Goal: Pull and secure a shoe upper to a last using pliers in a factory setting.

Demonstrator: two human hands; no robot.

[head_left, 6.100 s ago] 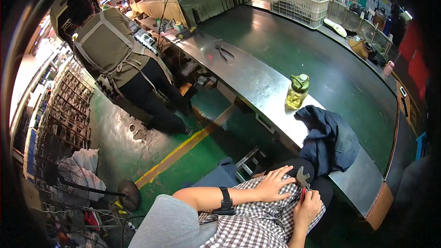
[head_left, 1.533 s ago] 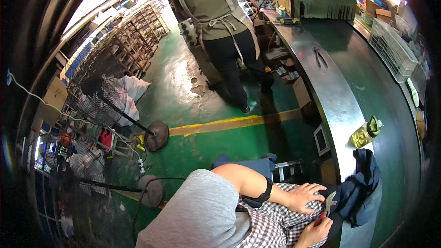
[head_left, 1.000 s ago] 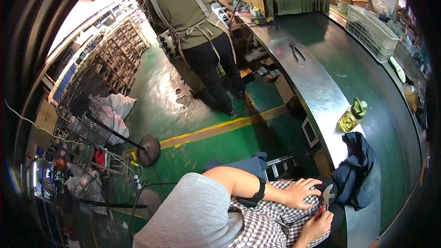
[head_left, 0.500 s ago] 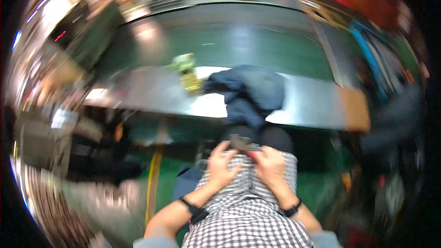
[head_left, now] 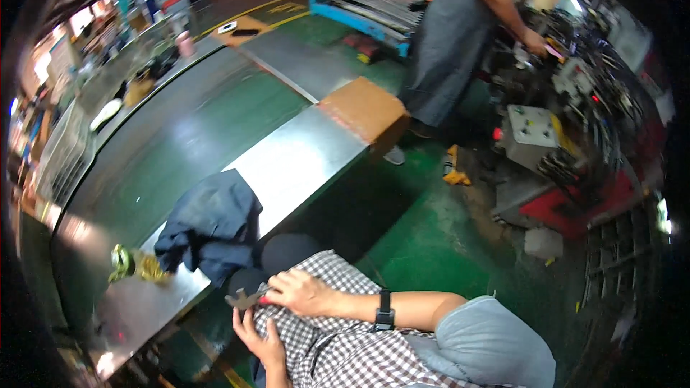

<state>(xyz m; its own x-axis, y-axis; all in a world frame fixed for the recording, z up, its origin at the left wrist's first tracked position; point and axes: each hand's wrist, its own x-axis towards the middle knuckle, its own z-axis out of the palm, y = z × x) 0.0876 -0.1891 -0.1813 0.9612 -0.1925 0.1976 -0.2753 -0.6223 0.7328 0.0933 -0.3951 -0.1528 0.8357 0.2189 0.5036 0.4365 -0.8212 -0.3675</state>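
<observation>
Both hands meet over my lap at a small grey notched metal piece (head_left: 245, 299) with a bit of red at its right end. Its exact kind cannot be made out. My right hand (head_left: 302, 293) is closed on the red end, palm down, hiding part of it. From below, my left hand (head_left: 262, 345) has its fingertips against the grey end, with the thumb held apart. Just beyond the hands, a dark blue cloth (head_left: 215, 223) is bunched on the metal bench edge (head_left: 287, 172) and hangs toward my knees.
A green and yellow object (head_left: 136, 264) lies left of the cloth. A cardboard piece (head_left: 366, 109) covers the bench's far corner. At the right, a person (head_left: 460, 36) reaches toward a cluttered machine with a grey control box (head_left: 530, 128). A blue-framed rack (head_left: 366, 11) stands behind.
My view has swung to the right, so the bench now slants and the person and machine show. My hands stay together on the metal piece over my lap.
</observation>
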